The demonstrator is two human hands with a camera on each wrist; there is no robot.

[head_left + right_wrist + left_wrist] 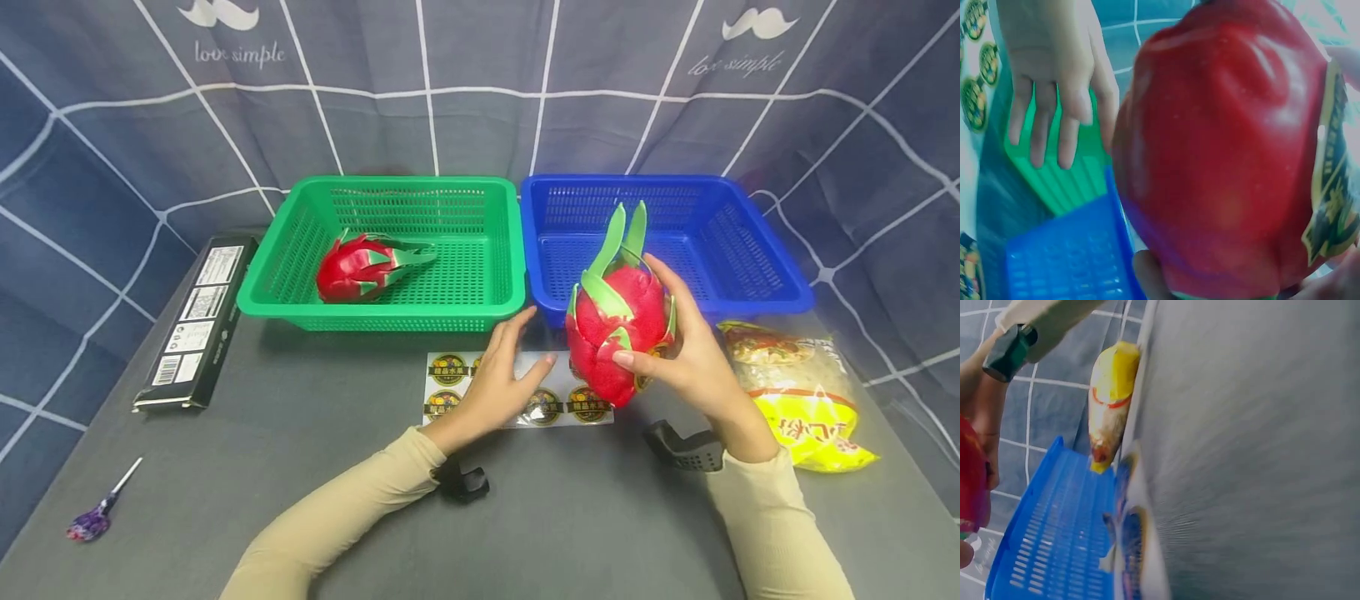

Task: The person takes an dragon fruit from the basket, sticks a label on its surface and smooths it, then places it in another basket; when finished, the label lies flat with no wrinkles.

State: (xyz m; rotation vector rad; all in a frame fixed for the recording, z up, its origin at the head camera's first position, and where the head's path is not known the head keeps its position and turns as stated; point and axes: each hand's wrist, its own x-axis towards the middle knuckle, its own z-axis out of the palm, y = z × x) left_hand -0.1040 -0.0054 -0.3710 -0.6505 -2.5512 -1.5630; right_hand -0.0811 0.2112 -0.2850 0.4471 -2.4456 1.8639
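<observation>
My right hand (pixel 693 358) grips a red toy dragon fruit (pixel 618 329) with green leaves, its thumb on the near side. The fruit is lifted in front of the blue basket (pixel 780 293), leaves pointing up. A black-and-gold sticker (pixel 1334 194) lies on the fruit's skin in the right wrist view. My left hand (pixel 495 379) is held over a white sheet of round fruit stickers (pixel 543 407), fingers extended and holding nothing. Another dragon fruit (pixel 354 271) lies in the green basket (pixel 390 310), its leaves to the right.
A black box (pixel 197 321) with white labels lies left of the green basket. Nearer me is a wrapped lollipop (pixel 93 518). A yellow food packet (pixel 802 400) lies beside my right forearm. Behind the baskets hangs a grey checked cloth (pixel 480 125).
</observation>
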